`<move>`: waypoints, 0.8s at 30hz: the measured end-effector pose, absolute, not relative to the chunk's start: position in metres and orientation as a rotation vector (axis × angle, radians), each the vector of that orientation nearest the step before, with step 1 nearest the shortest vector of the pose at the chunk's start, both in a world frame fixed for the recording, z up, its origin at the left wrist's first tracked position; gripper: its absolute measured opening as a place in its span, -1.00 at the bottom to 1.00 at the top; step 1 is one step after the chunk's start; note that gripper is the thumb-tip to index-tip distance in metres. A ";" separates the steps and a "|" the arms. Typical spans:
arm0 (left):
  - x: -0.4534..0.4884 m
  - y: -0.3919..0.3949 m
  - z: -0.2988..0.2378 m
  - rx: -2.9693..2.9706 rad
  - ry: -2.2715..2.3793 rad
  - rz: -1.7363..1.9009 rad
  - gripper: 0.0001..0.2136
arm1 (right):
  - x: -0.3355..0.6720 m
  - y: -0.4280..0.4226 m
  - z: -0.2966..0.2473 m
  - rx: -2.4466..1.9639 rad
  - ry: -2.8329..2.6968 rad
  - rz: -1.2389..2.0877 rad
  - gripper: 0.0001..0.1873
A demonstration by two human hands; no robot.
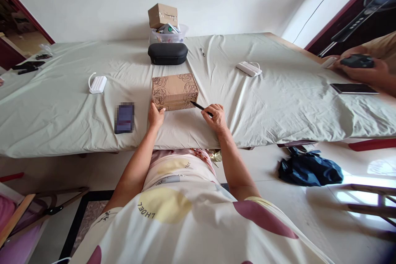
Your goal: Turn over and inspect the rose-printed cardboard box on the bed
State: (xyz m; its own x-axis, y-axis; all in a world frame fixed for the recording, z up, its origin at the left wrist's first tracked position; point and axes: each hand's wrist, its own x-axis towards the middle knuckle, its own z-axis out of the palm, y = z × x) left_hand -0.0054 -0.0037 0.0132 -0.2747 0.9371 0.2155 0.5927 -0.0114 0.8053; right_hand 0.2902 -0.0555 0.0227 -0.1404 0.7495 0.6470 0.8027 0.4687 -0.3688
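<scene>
The patterned cardboard box (175, 91) lies on the sheet-covered table (278, 103), directly in front of the person. The left hand (156, 116) rests against its near left corner, fingers loosely curled. The right hand (217, 118) is closed around a black pen (200, 107), whose tip touches the box's near right corner.

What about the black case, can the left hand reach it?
Probably yes, stretching: the patterned cardboard box stands between the left hand and the black case, but bare sheet beside it leaves room.
</scene>
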 end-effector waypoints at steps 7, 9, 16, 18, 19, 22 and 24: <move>-0.006 0.000 0.005 1.588 1.864 1.230 -0.37 | 0.304 -0.061 0.026 -1.263 -1.473 -0.129 -0.72; -0.006 0.001 0.003 1.586 1.851 1.245 -0.37 | 0.305 -0.061 0.026 -1.240 -1.296 -0.150 -0.73; -0.001 -0.001 0.007 1.580 1.848 1.246 -0.34 | 0.301 -0.049 0.012 -1.435 -1.463 -0.095 -0.75; 0.000 -0.002 0.008 1.561 1.853 1.260 -0.32 | 0.299 -0.044 0.006 -1.557 -1.518 -0.093 -0.73; 0.000 -0.002 0.008 1.559 1.849 1.281 -0.30 | 0.299 -0.042 0.003 -1.607 -1.528 -0.099 -0.71; -0.002 -0.001 0.005 1.590 1.826 1.396 -0.19 | 0.301 -0.038 -0.005 -1.704 -1.537 -0.133 -0.61; -0.004 0.001 0.002 1.592 1.825 1.476 -0.13 | 0.304 -0.036 -0.010 -1.750 -1.547 -0.153 -0.51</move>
State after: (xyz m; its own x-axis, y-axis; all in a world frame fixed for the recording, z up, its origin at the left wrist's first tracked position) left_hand -0.0037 0.0008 0.0021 -0.3382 0.8623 0.3769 0.5494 -0.1443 0.8230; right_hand 0.3039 -0.0364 -0.0096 0.2515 0.7912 0.5574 0.8852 0.0449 -0.4631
